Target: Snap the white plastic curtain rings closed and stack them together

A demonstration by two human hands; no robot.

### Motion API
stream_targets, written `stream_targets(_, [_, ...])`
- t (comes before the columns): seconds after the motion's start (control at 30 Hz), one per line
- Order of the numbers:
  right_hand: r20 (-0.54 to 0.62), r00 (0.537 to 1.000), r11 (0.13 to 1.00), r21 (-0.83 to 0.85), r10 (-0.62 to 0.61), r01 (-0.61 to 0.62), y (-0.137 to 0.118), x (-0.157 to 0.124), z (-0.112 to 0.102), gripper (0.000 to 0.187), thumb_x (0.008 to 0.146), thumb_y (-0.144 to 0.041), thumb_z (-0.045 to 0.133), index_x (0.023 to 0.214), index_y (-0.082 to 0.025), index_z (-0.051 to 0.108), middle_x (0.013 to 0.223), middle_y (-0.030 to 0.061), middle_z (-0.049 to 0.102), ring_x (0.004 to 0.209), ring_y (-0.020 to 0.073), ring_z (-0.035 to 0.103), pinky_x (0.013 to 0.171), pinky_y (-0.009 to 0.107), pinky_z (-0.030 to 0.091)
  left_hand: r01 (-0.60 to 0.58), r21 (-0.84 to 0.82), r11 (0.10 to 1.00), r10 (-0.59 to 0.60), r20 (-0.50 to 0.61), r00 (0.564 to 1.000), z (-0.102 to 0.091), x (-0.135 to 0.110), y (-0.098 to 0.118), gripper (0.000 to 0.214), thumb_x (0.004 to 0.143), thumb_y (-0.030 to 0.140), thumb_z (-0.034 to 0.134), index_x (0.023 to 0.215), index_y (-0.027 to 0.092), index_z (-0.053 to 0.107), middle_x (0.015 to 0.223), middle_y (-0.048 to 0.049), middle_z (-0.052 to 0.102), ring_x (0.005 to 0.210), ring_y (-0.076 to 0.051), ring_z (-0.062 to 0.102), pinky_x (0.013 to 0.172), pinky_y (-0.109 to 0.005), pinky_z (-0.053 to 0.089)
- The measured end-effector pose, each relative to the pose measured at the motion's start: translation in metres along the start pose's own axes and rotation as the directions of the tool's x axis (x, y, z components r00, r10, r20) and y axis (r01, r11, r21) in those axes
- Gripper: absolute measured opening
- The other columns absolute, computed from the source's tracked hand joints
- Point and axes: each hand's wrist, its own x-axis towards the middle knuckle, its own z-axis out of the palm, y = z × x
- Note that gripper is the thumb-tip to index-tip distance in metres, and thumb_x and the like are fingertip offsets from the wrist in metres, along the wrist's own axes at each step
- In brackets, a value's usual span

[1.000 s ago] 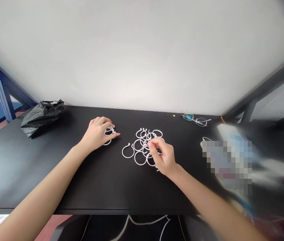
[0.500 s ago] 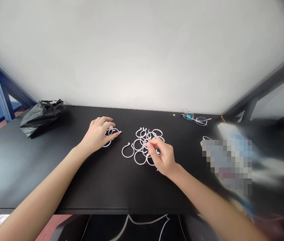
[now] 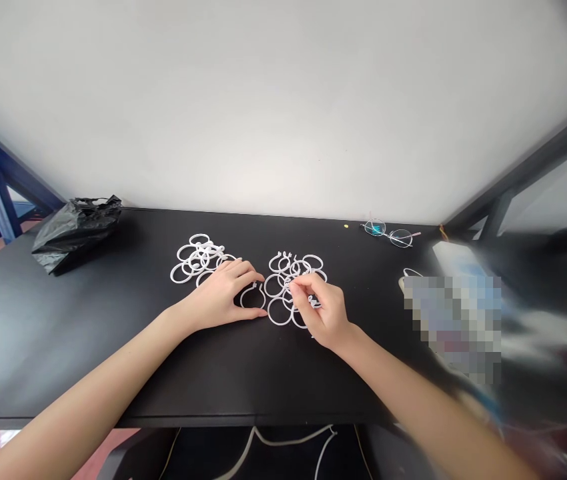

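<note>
Several white open rings with small knobbed ends lie in two clusters on the black desk. My left hand (image 3: 226, 293) is open over the desk, thumb and fingers spread either side of a single white ring (image 3: 253, 309). Behind that hand lies the left cluster of rings (image 3: 183, 272), partly covered by the fingers. My right hand (image 3: 322, 310) is closed in a pinch above the right cluster of rings (image 3: 280, 323). Its fingertips are among the rings, and whatever they hold cannot be made out. The palm covers part of this cluster.
A black plastic bag (image 3: 76, 233) lies at the desk's left back. Eyeglasses (image 3: 388, 233) rest near the wall, beside a tiny yellow bit (image 3: 346, 226). At the right are blurred, partly pixelated packages (image 3: 456, 257). The black desk's front edge (image 3: 203, 421) runs below my arms.
My left hand has moved right and toward me, from the left cluster to the single ring, uncovering much of that cluster. My right hand keeps its pinch in nearly the same place.
</note>
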Motion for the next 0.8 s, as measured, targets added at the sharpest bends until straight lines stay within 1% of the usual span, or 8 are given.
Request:
stream_targets(0.2, [0.015,1.0,1.0,0.01,0.013,-0.013,0.001,-0.002,0.001,0.012,0.096,-0.017,0.051,0.084,-0.02,0.055,0.062,-0.0043,0.05,0.051,0.0082,0.047,0.049,0.02,0.041,0.014,-0.067,0.998,-0.014,-0.007,1.0,-0.002,-0.002,-0.002,0.031,0.089,0.031,0.061,0.117,0.018,0.059,0.11,-0.0095,0.063,0.098,-0.024,0.062,0.084,-0.037,0.052])
stream_targets(0.3, [0.023,0.999,1.0,0.007,0.024,-0.024,0.001,-0.002,0.001,0.013,0.096,-0.019,0.05,0.085,-0.02,0.056,0.062,-0.0038,0.052,0.051,0.0087,0.049,0.05,0.021,0.042,0.06,-0.141,0.988,-0.065,-0.031,0.997,-0.003,-0.003,-0.001,0.032,0.088,0.029,0.061,0.119,0.02,0.058,0.114,-0.0086,0.063,0.098,-0.023,0.062,0.084,-0.037,0.054])
stream_targets(0.37, [0.029,0.998,0.999,-0.005,0.049,-0.048,0.001,-0.001,0.001,0.009,0.096,-0.021,0.051,0.096,-0.02,0.06,0.067,-0.0025,0.058,0.051,0.0088,0.051,0.051,0.022,0.045,0.112,-0.266,0.957,-0.134,-0.064,0.989,-0.005,-0.003,0.001,0.034,0.085,0.03,0.065,0.117,0.021,0.058,0.111,-0.0076,0.063,0.095,-0.021,0.064,0.085,-0.038,0.055])
stream_targets(0.43, [0.048,0.996,0.997,-0.01,0.078,-0.078,0.001,-0.001,0.001,0.021,0.096,-0.023,0.053,0.116,-0.019,0.058,0.078,0.0003,0.065,0.05,0.008,0.052,0.052,0.023,0.048,0.145,-0.467,0.872,-0.2,-0.071,0.977,-0.007,-0.002,0.005,0.036,0.082,0.03,0.071,0.115,0.021,0.057,0.111,-0.0074,0.063,0.095,-0.021,0.065,0.086,-0.038,0.057])
stream_targets(0.5, [0.088,0.991,0.994,0.011,0.106,-0.107,0.001,-0.001,0.001,0.033,0.095,-0.026,0.054,0.127,-0.019,0.056,0.088,0.0031,0.069,0.049,0.0073,0.053,0.052,0.023,0.049,0.137,-0.659,0.74,-0.217,-0.04,0.975,-0.009,-0.002,0.011,0.039,0.08,0.026,0.074,0.114,0.021,0.056,0.114,-0.0081,0.061,0.1,-0.021,0.065,0.088,-0.038,0.058])
stream_targets(0.63, [0.136,0.951,0.944,0.145,0.277,-0.296,-0.002,0.002,0.002,0.019,0.092,-0.031,0.061,0.104,-0.019,0.069,0.083,0.0038,0.07,0.055,0.0099,0.058,0.049,0.023,0.047,0.09,-0.829,0.552,-0.161,-0.001,0.987,-0.009,-0.001,0.019,0.039,0.077,0.016,0.077,0.109,0.021,0.055,0.119,-0.008,0.06,0.107,-0.021,0.065,0.094,-0.039,0.057])
stream_targets(0.73, [0.187,0.875,0.816,0.316,0.447,-0.484,-0.004,0.005,0.002,0.02,0.087,-0.036,0.068,0.096,-0.018,0.071,0.08,0.0041,0.071,0.058,0.0114,0.062,0.046,0.022,0.047,0.052,-0.878,0.475,-0.139,-0.017,0.99,-0.008,-0.002,0.017,0.039,0.077,0.01,0.077,0.107,0.021,0.054,0.12,-0.0079,0.06,0.11,-0.022,0.065,0.097,-0.039,0.056])
stream_targets(0.8, [0.248,0.833,0.733,0.396,0.494,-0.553,-0.004,0.007,0.001,0.022,0.086,-0.038,0.07,0.095,-0.018,0.071,0.078,0.0041,0.071,0.054,0.0102,0.06,0.042,0.02,0.045,0.037,-0.901,0.433,-0.128,-0.02,0.992,-0.008,-0.002,0.015,0.039,0.077,0.009,0.076,0.108,0.021,0.054,0.121,-0.0085,0.061,0.111,-0.022,0.065,0.098,-0.041,0.055])
